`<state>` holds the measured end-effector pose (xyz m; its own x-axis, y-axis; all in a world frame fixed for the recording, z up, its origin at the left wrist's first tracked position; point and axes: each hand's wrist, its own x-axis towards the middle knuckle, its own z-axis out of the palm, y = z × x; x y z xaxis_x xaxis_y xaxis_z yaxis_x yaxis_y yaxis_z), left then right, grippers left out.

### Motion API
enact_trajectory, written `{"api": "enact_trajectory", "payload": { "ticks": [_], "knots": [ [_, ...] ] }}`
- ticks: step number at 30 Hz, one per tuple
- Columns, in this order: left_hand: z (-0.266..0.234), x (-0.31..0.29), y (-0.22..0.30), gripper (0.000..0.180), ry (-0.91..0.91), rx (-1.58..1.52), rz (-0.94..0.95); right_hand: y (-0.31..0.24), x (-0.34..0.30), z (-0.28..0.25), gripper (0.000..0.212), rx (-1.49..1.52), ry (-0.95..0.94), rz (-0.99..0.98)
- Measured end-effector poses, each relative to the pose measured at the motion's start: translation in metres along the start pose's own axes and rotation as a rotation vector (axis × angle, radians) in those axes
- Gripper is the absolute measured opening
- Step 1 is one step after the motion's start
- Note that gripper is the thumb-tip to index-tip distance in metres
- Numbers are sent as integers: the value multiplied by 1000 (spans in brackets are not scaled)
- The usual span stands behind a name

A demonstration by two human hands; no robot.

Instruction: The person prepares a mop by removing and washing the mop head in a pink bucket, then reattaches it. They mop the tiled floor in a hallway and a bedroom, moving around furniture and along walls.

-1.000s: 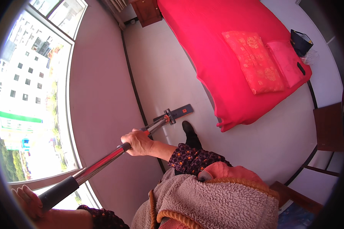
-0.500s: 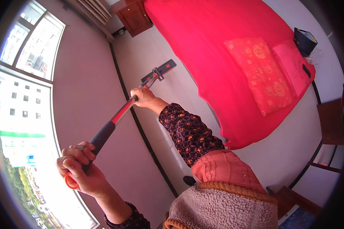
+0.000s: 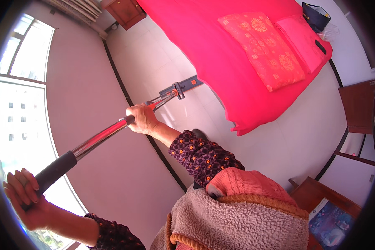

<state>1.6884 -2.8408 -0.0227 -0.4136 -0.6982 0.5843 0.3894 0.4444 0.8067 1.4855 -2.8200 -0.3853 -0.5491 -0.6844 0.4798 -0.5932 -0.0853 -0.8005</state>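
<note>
A flat mop crosses the view on a slant, its dark rectangular head (image 3: 181, 86) lying on the pale floor at the edge of the red bedspread. At the top end, my left hand (image 3: 27, 196) is closed around the dark foam grip (image 3: 56, 173) of the mop's handle. Lower down the red and silver pole (image 3: 102, 135), my right hand (image 3: 142, 119) is wrapped round the shaft, not far above the head. The bed's hanging edge seems to cover the far tip of the mop head.
A bed with a red bedspread (image 3: 204, 46) fills the upper right, bearing a patterned red quilt (image 3: 266, 50) and a dark bag (image 3: 316, 17). Windows (image 3: 23, 116) and a wall (image 3: 83, 83) run along the left. A wooden cabinet (image 3: 125, 12) stands far off; a wooden table (image 3: 316, 193) is lower right.
The mop head has slid right, up to the bed's edge. My left hand has swung down and left with the grip; my right hand has shifted slightly left and down. The whole view has shifted.
</note>
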Motion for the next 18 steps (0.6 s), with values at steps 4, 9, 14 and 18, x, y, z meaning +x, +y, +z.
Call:
{"api": "enact_trajectory", "payload": {
  "ticks": [4,9,14,18],
  "knots": [
    [-15,-50,47,37,-105,-53,-2,-40,-78,-32,21,-8,7,26],
    [-47,-102,102,34,-198,-80,-35,-99,-178,-54,23,-8,-32,78],
    [-85,-138,133,33,-134,-34,-36,-150,-252,-64,28,34,-255,135],
    [-100,-183,181,21,236,53,60,-179,-271,-67,22,127,-364,31]
  ]
}}
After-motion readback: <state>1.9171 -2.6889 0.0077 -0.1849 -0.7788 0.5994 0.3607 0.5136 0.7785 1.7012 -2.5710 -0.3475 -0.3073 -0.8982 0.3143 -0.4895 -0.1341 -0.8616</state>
